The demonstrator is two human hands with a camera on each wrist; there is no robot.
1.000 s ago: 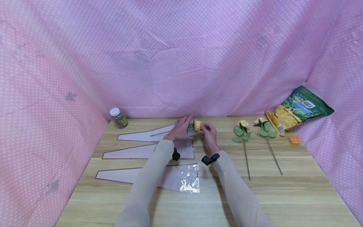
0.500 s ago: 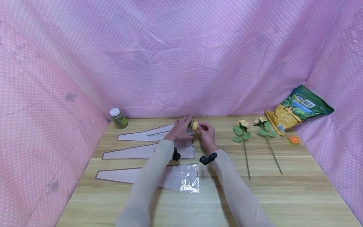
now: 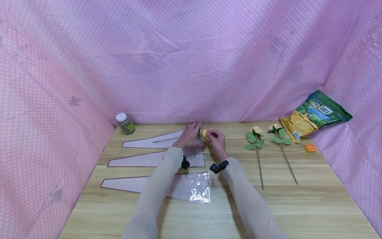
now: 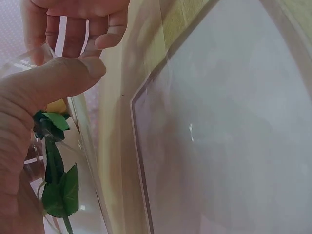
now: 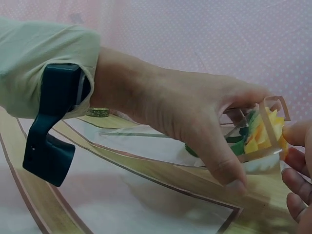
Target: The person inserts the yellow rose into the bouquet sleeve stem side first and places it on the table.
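The left hand (image 3: 188, 135) arches over the wide end of a clear sleeve (image 3: 146, 142), thumb at one edge and fingers at the other; it seems to be grasping the sleeve, likely to steady it and keep its mouth parted. The right hand (image 3: 218, 141) has its fingertips on the bloom of a yellow flower (image 5: 265, 134) and appears to pinch it, perhaps because the bloom is the one part within reach. The flower lies inside the sleeve, near the frame's centre: bloom at the mouth, leaves under the film, stem toward the narrow end.

Below it lie a middle sleeve (image 3: 137, 160) and a front sleeve (image 3: 191, 187), wide ends facing the same way, probably so each can be filled alike. Right of centre, two more flowers, one nearer the hands (image 3: 260, 143) and one farther off (image 3: 276, 139), rest side by side, blooms upward in the frame.

All this is on a pale wood-grain table (image 3: 298, 212). A white-capped jar (image 3: 125, 125) stands at its upper left corner; a green and yellow bag (image 3: 314, 116) leans at upper right, above an orange block (image 3: 310, 148). Pink dotted cloth (image 3: 191, 59), creased in places, hangs behind and on both sides.
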